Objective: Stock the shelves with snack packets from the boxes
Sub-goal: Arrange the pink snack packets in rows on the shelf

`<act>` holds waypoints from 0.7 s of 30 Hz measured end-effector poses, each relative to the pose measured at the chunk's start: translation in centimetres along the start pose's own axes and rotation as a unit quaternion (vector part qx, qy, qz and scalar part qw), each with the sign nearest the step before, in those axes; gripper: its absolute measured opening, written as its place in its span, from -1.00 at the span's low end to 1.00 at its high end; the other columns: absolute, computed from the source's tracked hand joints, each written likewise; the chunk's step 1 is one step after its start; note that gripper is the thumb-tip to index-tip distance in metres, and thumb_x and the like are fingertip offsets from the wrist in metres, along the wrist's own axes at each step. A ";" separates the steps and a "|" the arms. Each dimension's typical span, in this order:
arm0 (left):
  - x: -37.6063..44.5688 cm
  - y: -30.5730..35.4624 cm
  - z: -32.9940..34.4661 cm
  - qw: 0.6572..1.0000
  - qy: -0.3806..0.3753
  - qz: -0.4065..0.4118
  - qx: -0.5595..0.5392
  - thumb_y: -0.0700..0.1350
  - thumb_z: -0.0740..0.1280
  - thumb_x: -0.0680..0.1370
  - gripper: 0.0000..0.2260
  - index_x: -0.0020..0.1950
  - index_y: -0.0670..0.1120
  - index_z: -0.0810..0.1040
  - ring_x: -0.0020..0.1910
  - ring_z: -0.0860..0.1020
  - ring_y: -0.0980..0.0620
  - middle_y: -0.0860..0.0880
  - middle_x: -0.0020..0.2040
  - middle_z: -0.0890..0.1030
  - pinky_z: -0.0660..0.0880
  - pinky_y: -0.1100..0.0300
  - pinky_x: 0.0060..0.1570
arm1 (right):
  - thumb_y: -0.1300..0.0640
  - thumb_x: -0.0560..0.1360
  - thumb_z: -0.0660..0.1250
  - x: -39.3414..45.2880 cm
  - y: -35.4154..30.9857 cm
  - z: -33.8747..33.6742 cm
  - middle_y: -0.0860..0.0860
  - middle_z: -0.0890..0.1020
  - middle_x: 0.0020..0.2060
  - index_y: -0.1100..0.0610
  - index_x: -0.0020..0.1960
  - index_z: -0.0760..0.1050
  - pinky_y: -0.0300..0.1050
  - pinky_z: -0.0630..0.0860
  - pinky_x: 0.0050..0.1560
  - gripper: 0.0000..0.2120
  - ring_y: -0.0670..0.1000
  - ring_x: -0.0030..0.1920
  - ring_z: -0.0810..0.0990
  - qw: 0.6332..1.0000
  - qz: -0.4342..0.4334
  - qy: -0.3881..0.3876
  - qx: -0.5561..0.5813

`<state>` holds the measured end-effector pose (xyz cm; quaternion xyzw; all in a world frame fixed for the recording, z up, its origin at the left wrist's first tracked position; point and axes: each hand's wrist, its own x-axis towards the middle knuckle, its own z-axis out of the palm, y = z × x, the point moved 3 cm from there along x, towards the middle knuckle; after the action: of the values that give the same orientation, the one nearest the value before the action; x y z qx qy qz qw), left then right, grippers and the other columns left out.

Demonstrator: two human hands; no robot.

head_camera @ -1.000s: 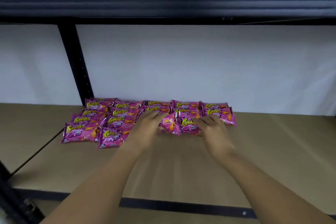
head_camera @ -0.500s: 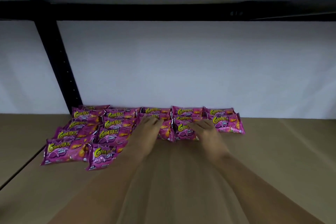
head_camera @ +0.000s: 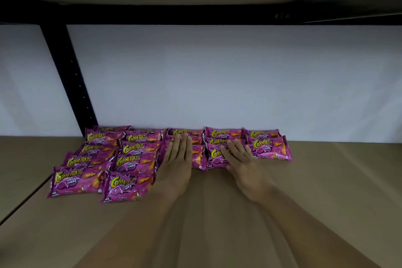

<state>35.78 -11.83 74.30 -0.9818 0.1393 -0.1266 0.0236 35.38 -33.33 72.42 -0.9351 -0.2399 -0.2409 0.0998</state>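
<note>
Head view shows a change from a second ago: then both hands were curled around two crumpled packets standing partly on edge in the middle of the group; now those packets lie flat, and the hands have spread out over them. I judge this batch is placed and is being smoothed into line, so the next step is probably a return to the boxes, none of which are in frame.

The left hand [head_camera: 177, 160], at centre frame, lies palm down with fingers straight and close together, resting on a glossy magenta foil snack packet [head_camera: 198, 156] of which only the right edge shows. The right hand [head_camera: 240, 159] has its fingers straight and slightly fanned, pressing on a neighbouring magenta packet with yellow lettering [head_camera: 214, 154]. Neither hand grips anything.

All the packets sit in overlapping rows on the tan board shelf [head_camera: 326, 191], against the white back wall [head_camera: 217, 76], beside the black perforated metal upright [head_camera: 69, 76] at left.
</note>
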 end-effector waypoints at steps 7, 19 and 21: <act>-1.8 1.9 -0.1 0.999 0.017 -0.022 -0.036 -0.26 0.07 0.60 -0.28 0.55 -0.23 -0.41 0.52 -0.44 -0.17 -0.19 0.56 -0.42 -0.27 -0.07 0.56 | 0.30 0.43 0.50 -0.2 -0.3 -0.5 0.14 0.57 0.27 0.15 0.29 0.57 0.21 0.54 0.23 -0.55 0.24 0.38 0.45 0.998 0.036 0.053 -0.001; -0.6 1.8 1.0 0.997 -0.016 -0.023 -0.076 -0.31 0.11 0.60 -0.25 0.54 -0.22 -0.42 0.51 -0.46 -0.17 -0.19 0.54 -0.46 -0.31 -0.08 0.54 | 0.34 0.18 0.61 0.2 -1.2 -0.8 0.03 0.62 0.21 0.07 0.20 0.63 0.10 0.59 -0.02 -0.40 0.20 0.22 0.55 0.991 0.082 0.041 -0.102; -0.7 1.7 1.1 0.996 -0.015 -0.021 -0.086 -0.29 0.13 0.58 -0.22 0.54 -0.22 -0.43 0.50 -0.47 -0.16 -0.18 0.53 -0.47 -0.29 -0.11 0.54 | 0.31 0.18 0.62 0.2 -1.3 -1.1 0.03 0.61 0.22 0.06 0.21 0.62 0.09 0.60 -0.03 -0.39 0.19 0.22 0.56 0.991 0.082 0.030 -0.105</act>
<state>34.97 -13.25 72.94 -0.9848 0.1286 -0.0994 -0.0616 34.51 -32.44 73.56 -0.9491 -0.1329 -0.2841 0.0272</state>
